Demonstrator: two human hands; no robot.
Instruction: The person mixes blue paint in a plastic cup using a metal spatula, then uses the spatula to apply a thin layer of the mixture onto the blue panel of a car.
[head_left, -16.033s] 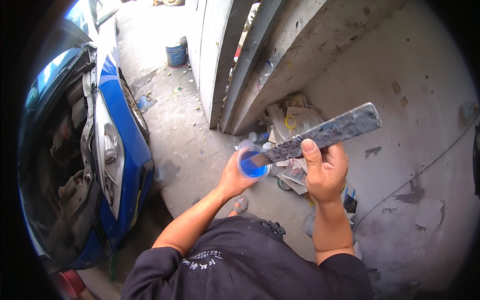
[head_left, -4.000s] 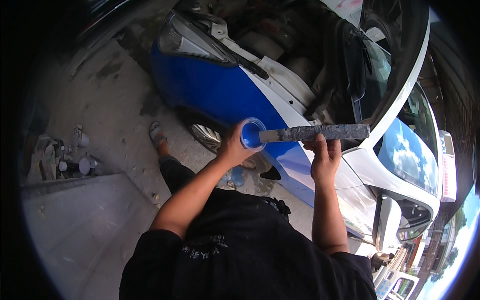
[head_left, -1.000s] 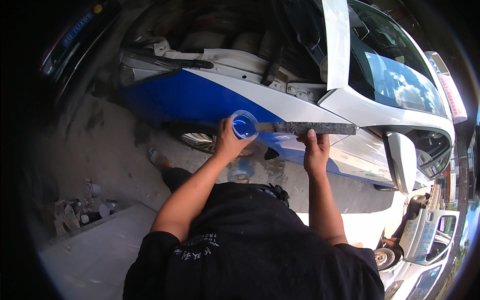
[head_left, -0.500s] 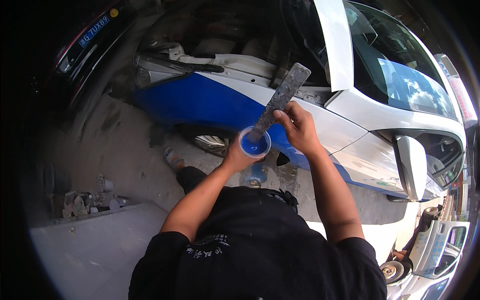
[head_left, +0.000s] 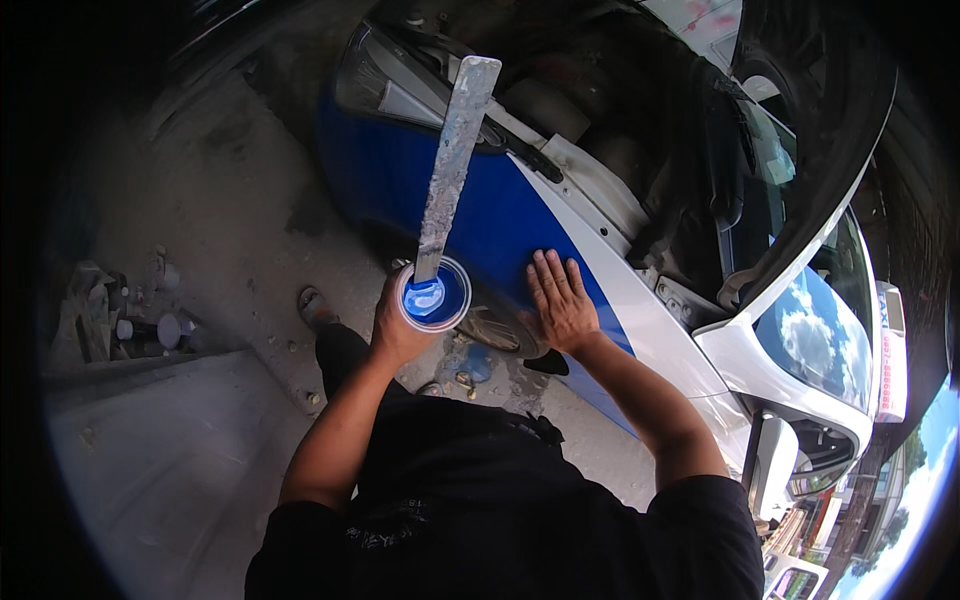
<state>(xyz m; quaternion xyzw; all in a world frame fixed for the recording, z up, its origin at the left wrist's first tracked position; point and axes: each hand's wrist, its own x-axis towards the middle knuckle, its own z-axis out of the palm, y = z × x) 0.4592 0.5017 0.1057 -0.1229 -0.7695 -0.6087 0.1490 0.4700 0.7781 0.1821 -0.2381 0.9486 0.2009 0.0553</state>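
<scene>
My left hand (head_left: 395,330) grips a small clear cup of blue paint (head_left: 433,296). A long flat paint-crusted stirring stick (head_left: 450,160) stands in the cup and leans away from me. My right hand (head_left: 558,300) lies flat, fingers spread, on the blue front fender (head_left: 490,220) of a blue and white car, just right of the cup. It holds nothing.
The car's hood (head_left: 810,120) is raised and the engine bay (head_left: 600,130) is exposed. Several small cans and jars (head_left: 140,320) sit on the concrete ground at the left, beside a grey slab (head_left: 150,450). The car's side mirror (head_left: 775,465) is at the lower right.
My right hand has let go of the stirring stick and now rests flat on the blue fender. The stick stays standing in the cup held by my left hand.
</scene>
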